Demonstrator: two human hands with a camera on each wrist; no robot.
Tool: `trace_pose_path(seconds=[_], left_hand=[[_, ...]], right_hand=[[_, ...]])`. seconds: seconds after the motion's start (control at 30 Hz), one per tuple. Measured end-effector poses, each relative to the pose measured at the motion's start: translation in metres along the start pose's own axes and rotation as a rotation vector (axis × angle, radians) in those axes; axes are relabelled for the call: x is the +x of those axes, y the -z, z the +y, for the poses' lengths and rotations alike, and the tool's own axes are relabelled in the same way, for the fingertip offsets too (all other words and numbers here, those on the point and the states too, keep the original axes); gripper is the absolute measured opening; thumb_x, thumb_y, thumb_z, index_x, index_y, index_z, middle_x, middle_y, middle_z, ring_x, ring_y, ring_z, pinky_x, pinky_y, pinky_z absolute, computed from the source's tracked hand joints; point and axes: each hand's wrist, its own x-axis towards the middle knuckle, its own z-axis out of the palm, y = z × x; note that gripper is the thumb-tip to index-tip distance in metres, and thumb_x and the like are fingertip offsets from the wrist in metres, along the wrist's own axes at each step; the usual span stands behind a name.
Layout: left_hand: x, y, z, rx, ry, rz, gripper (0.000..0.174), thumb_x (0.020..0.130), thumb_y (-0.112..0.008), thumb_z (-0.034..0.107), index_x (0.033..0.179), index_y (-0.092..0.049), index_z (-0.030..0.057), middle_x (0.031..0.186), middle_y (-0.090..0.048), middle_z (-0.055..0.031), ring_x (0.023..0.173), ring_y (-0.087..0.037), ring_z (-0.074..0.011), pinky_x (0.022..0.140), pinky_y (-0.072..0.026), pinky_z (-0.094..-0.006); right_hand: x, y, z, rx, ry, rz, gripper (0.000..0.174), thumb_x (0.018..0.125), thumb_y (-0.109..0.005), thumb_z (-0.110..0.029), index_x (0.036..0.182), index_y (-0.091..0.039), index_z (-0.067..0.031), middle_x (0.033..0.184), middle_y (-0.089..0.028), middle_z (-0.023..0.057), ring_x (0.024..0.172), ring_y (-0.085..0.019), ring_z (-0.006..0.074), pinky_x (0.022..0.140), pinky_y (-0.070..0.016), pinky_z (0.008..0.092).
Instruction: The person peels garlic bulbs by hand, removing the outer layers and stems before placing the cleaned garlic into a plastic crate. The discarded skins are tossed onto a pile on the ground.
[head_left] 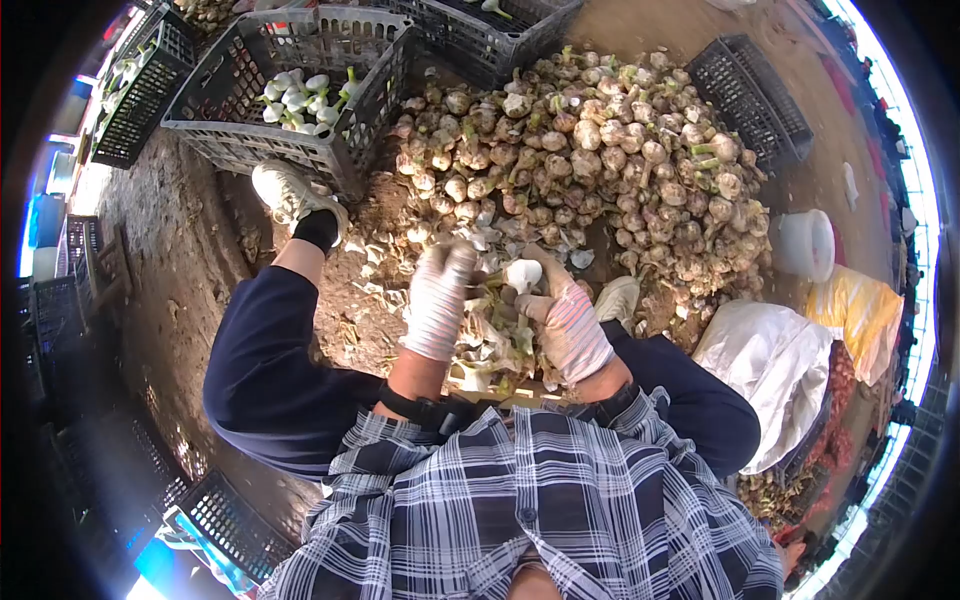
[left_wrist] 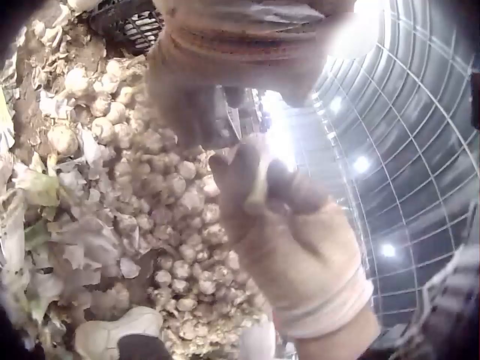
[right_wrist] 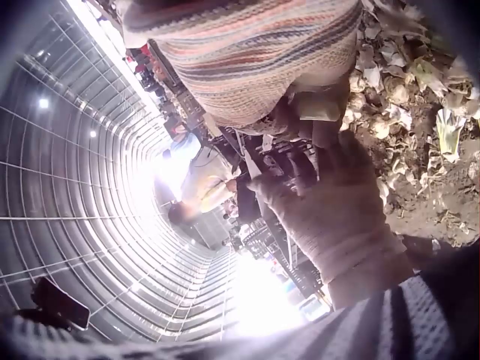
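My left hand (head_left: 438, 300), in a striped knit glove, is raised over the litter of peelings. A thin metal blade (left_wrist: 238, 124) shows under its fingers in the left wrist view; the handle is hidden. Facing it, my gloved right hand (head_left: 572, 325) grips a white peeled garlic bulb (head_left: 523, 274). A pale garlic stem (right_wrist: 319, 106) pokes out between its fingers in the right wrist view. The two hands are close together, with the bulb between them. Beyond them lies a large heap of unpeeled garlic (head_left: 600, 140).
A black crate (head_left: 350, 150) with white bulbs stands front left, another crate (head_left: 490, 45) behind the heap. A tipped crate (head_left: 750, 100) lies at the far right. Nearer on the right are a white bucket (head_left: 805, 245) and a white sack (head_left: 765, 380). Peelings (head_left: 495, 345) cover the ground between the feet.
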Motion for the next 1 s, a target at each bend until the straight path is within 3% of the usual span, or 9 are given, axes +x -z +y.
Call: trace_pose_path(seconds=[0.1, 0.27, 0.4, 0.57, 0.67, 0.73, 0.87, 0.97, 1.0], left_hand=[[-0.007, -0.015, -0.019, 0.588, -0.406, -0.117, 0.054, 0.09, -0.073, 0.041, 0.118, -0.059, -0.0032, 0.101, -0.069, -0.0122, 0.08, -0.067, -0.0212, 0.072, -0.0562, -0.0332], [-0.015, -0.021, -0.003, 0.803, -0.717, -0.067, 0.028, 0.092, -0.069, 0.034, 0.092, -0.066, 0.0058, 0.08, -0.065, -0.0148, 0.07, -0.066, -0.0328, 0.062, -0.0522, -0.0395], [-0.008, -0.017, -0.006, 0.736, -0.686, 0.045, 0.022, 0.096, -0.063, 0.024, 0.09, -0.067, 0.0035, 0.073, -0.064, -0.0107, 0.064, -0.064, -0.0269, 0.059, -0.0512, -0.0369], [-0.005, -0.01, -0.001, -0.065, 0.003, 0.101, 0.027, 0.098, -0.064, 0.031, 0.093, -0.066, 0.0043, 0.074, -0.062, 0.0016, 0.063, -0.055, -0.0075, 0.057, -0.0453, -0.024], [-0.009, -0.006, -0.006, -0.031, -0.198, -0.062, 0.034, 0.092, -0.071, 0.034, 0.101, -0.069, 0.0015, 0.078, -0.06, 0.0013, 0.067, -0.056, -0.0085, 0.059, -0.0469, -0.027], [-0.03, -0.024, 0.014, 0.363, -0.521, -0.138, 0.026, 0.087, -0.075, 0.02, 0.102, -0.069, -0.0004, 0.087, -0.066, -0.0031, 0.077, -0.063, -0.0147, 0.066, -0.0519, -0.0305], [-0.027, -0.02, 0.007, 0.794, -0.849, -0.121, 0.015, 0.091, -0.069, 0.012, 0.101, -0.068, 0.0004, 0.085, -0.066, -0.0041, 0.079, -0.064, -0.0183, 0.075, -0.0534, -0.0321], [-0.008, -0.014, -0.012, 0.117, -0.39, -0.026, 0.016, 0.096, -0.064, 0.017, 0.1, -0.065, 0.0011, 0.079, -0.064, -0.0038, 0.072, -0.063, -0.0164, 0.064, -0.0529, -0.0307], [-0.008, -0.007, 0.005, -0.005, -0.031, 0.1, 0.021, 0.1, -0.06, 0.023, 0.098, -0.062, 0.0016, 0.074, -0.062, -0.0031, 0.063, -0.059, -0.0124, 0.054, -0.0492, -0.0277]], right_hand=[[-0.001, -0.009, -0.002, 0.075, 0.121, -0.05, 0.067, 0.081, -0.054, 0.009, 0.146, -0.041, 0.0005, 0.129, -0.057, 0.0125, 0.117, -0.055, 0.0205, 0.102, -0.0438, 0.0281], [-0.007, -0.015, -0.029, -0.05, 0.044, -0.093, 0.064, 0.08, -0.051, 0.011, 0.143, -0.044, 0.0006, 0.123, -0.058, 0.0108, 0.107, -0.057, 0.0186, 0.094, -0.0482, 0.0281], [-0.007, -0.017, -0.024, 0.248, -0.127, -0.15, 0.063, 0.08, -0.051, 0.01, 0.142, -0.045, 0.0008, 0.112, -0.059, 0.0087, 0.088, -0.057, 0.0153, 0.075, -0.0497, 0.0281], [-0.007, -0.018, -0.013, 0.6, -0.159, -0.139, 0.066, 0.079, -0.051, 0.007, 0.144, -0.041, 0.0, 0.107, -0.058, 0.0095, 0.08, -0.056, 0.0181, 0.067, -0.046, 0.0277], [-0.009, -0.013, -0.017, 0.457, -0.08, -0.156, 0.064, 0.082, -0.049, 0.008, 0.145, -0.04, 0.0002, 0.114, -0.058, 0.0092, 0.094, -0.058, 0.0177, 0.081, -0.0492, 0.0273], [-0.014, -0.012, -0.019, 0.217, -0.009, -0.073, 0.064, 0.084, -0.048, 0.009, 0.146, -0.039, -0.0003, 0.119, -0.058, 0.0084, 0.105, -0.056, 0.0155, 0.092, -0.0473, 0.0255], [-0.018, -0.005, -0.014, 0.306, -0.069, -0.111, 0.063, 0.085, -0.053, 0.006, 0.146, -0.041, -0.0022, 0.116, -0.058, 0.0084, 0.098, -0.058, 0.0151, 0.084, -0.05, 0.0255], [-0.019, 0.008, 0.0, 0.718, -0.147, -0.262, 0.06, 0.086, -0.056, 0.002, 0.144, -0.043, -0.0032, 0.115, -0.059, 0.0091, 0.094, -0.06, 0.0154, 0.076, -0.052, 0.0256], [-0.022, 0.007, -0.002, 0.822, -0.162, -0.279, 0.059, 0.086, -0.057, 0.001, 0.144, -0.043, -0.0034, 0.115, -0.059, 0.0093, 0.092, -0.061, 0.0157, 0.073, -0.0524, 0.0254]])
